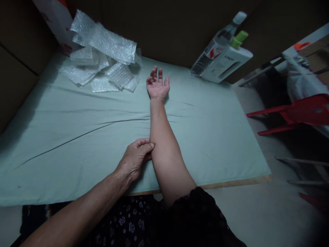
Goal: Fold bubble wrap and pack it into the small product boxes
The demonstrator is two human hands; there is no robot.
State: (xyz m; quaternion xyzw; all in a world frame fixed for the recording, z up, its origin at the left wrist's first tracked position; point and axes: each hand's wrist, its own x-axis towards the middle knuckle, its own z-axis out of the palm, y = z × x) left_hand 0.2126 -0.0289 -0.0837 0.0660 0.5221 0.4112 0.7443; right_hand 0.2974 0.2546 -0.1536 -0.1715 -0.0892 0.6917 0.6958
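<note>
My right arm lies stretched out across the table covered in pale green cloth (77, 130). My right hand (157, 84) rests palm up near the far side, fingers loosely curled and apart, holding nothing. My left hand (135, 158) sits near the front edge with its fingertips bunched against the inside of my right forearm, touching the skin. A heap of bubble wrap pieces (102, 58) lies at the far left, a short way left of my right hand.
A clear bottle (218, 43) and a white bottle with a green cap (230, 60) lean at the far right corner. Brown cardboard walls stand behind and to the left. A red stool (295, 113) lies on the floor to the right.
</note>
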